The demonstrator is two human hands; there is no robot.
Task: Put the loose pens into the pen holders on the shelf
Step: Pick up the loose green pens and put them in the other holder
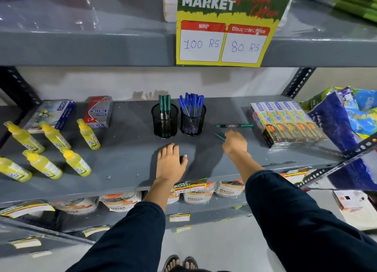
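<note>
Both holders (178,118) mostly filled, one green pen (234,126) loose mid-right, right hand (234,142) pinching another (220,136), left hand (171,162) flat, spread.

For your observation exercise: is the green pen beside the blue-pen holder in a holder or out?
Out. The green pen lies flat on the grey shelf, right of the blue-pen holder, apart from it.

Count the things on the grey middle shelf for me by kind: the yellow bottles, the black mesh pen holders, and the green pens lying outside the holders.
Yellow plastic bottles: 6
Black mesh pen holders: 2
Green pens outside the holders: 2 (one lies free, one is partly under the right hand)
Total: 10
</note>
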